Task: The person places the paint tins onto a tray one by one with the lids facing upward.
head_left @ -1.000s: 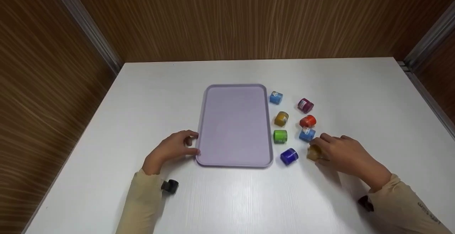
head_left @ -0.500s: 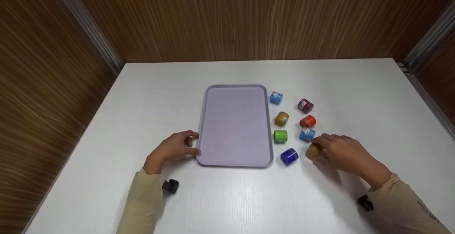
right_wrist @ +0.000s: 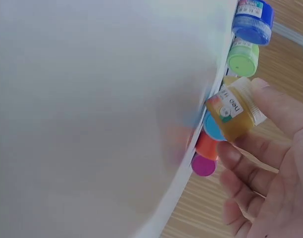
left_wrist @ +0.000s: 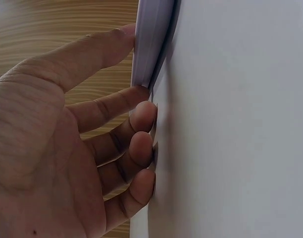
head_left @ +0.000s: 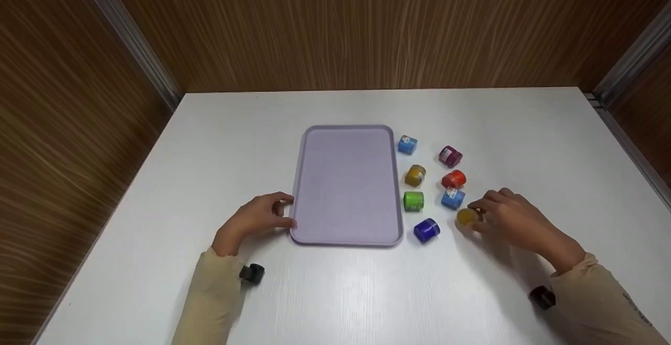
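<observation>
The yellow jar [head_left: 465,217], in the head view, is pinched in the right hand [head_left: 512,222], round end toward 9 o'clock. A light blue jar [head_left: 452,198] lies near at 11; at 8, a dark blue jar [head_left: 426,230] lies between the yellow jar and the lilac tray [head_left: 346,185], whose rim the left hand [head_left: 251,216] touches. Left wrist view: thumb and fingers apart. Right wrist view: the yellow jar's long axis slants, ridged end toward 2 o'clock.
</observation>
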The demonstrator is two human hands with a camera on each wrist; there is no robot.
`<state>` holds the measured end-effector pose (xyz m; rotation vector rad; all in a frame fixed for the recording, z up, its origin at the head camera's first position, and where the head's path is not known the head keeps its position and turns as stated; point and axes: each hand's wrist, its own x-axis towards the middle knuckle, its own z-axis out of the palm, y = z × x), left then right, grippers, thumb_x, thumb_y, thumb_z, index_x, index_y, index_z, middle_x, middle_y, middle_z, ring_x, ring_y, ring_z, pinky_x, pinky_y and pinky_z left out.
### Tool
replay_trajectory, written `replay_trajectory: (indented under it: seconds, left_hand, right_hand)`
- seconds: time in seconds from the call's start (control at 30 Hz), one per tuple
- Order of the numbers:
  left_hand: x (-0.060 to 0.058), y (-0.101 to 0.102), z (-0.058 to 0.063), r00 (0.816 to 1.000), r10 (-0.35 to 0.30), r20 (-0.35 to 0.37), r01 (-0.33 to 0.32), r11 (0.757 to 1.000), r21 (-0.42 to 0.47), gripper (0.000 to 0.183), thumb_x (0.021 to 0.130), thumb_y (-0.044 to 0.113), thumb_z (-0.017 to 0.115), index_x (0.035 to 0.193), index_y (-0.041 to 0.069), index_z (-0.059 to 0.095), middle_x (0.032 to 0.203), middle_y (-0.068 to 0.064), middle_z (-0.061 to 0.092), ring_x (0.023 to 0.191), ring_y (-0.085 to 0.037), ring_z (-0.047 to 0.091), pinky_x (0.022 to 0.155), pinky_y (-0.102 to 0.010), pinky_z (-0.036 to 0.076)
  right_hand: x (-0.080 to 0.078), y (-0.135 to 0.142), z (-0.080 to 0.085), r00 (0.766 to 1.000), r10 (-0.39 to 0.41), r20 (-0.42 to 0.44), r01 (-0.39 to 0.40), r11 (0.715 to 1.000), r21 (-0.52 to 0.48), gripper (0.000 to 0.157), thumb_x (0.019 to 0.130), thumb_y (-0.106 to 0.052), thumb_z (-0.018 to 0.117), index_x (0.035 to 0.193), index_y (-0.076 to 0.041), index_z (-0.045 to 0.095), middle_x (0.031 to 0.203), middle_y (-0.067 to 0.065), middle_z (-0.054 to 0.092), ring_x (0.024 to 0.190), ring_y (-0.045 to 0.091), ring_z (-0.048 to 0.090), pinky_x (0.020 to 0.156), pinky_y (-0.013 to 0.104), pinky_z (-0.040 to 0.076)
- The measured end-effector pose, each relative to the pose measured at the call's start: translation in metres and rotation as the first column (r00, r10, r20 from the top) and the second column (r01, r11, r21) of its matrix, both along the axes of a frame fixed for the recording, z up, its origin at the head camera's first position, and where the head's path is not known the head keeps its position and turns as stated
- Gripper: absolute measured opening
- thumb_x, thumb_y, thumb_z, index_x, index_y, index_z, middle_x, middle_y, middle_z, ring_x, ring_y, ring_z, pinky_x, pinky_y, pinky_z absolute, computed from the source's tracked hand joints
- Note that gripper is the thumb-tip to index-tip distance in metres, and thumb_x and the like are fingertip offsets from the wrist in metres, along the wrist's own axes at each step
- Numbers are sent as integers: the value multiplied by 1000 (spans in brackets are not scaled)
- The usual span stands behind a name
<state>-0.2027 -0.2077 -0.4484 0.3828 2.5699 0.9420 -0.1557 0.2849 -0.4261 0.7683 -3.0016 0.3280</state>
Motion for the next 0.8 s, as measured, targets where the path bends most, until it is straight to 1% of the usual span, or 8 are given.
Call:
replay_trajectory:
  seconds: [0.1, 0.2, 0.33, 0.47, 0.6, 0.8]
  left_hand:
    - [0, -1, 0, 1000, -1, -3, 1, 1000, 7, 63, 80, 33, 76, 134, 6, 55, 86, 0, 56, 76, -12, 47, 72, -28, 39]
    - [0, -1, 0, 1000, -1, -2, 1, 1000, 13, 63, 80, 33, 76, 133, 6, 55, 86, 1, 56, 77, -12, 48, 73, -28, 39]
    - [0, -1, -1, 1000, 1, -5, -1, 1000, 10, 63, 80, 33, 76, 133, 7, 55, 86, 1, 56, 77, -12, 47, 73, -28, 39]
    - [-1, -1, -1, 1000, -1, -7, 1, 1000, 10, 63, 80, 33, 76, 133, 7, 55, 85, 1, 55, 76, -12, 47, 73, -28, 39]
    - [-1, -1, -1, 1000, -1, -5, 2, 1000, 13, 63, 80, 32, 77, 133, 6, 55, 85, 1, 55, 77, -12, 47, 73, -28, 39]
    - [-1, -1, -2, 1000, 1, -6, -1, 1000, 10, 63, 79, 32, 77, 133, 7, 56, 87, 0, 56, 78, -12, 48, 74, -28, 40]
  right_hand:
    - [-2, 3, 0, 998, -21, 51, 22, 1000, -15, 35, 81, -21, 76, 110, -2, 70, 94, 6, 65, 87, 23, 54, 75, 41, 46]
    - [-5, 4, -1, 991, -46, 128, 52, 998, -38, 35, 84, -21, 73, 112, 0, 69, 90, 2, 62, 85, 21, 52, 74, 38, 44]
    - [-9, 7, -1, 970, -75, 230, 94, 993, -74, 36, 86, -19, 69, 115, 2, 66, 87, 0, 59, 83, 18, 50, 70, 32, 42]
    - [-12, 11, -2, 944, -71, 321, 118, 985, -128, 35, 89, -17, 65, 117, 4, 64, 88, 2, 59, 81, 16, 50, 68, 26, 43]
    - [-14, 15, -4, 927, -63, 369, 132, 978, -164, 35, 90, -15, 63, 119, 6, 63, 88, 3, 59, 81, 17, 50, 66, 22, 44]
    - [-14, 16, -5, 922, -76, 379, 149, 975, -166, 38, 91, -17, 63, 121, 6, 62, 88, 3, 59, 82, 17, 50, 66, 21, 44]
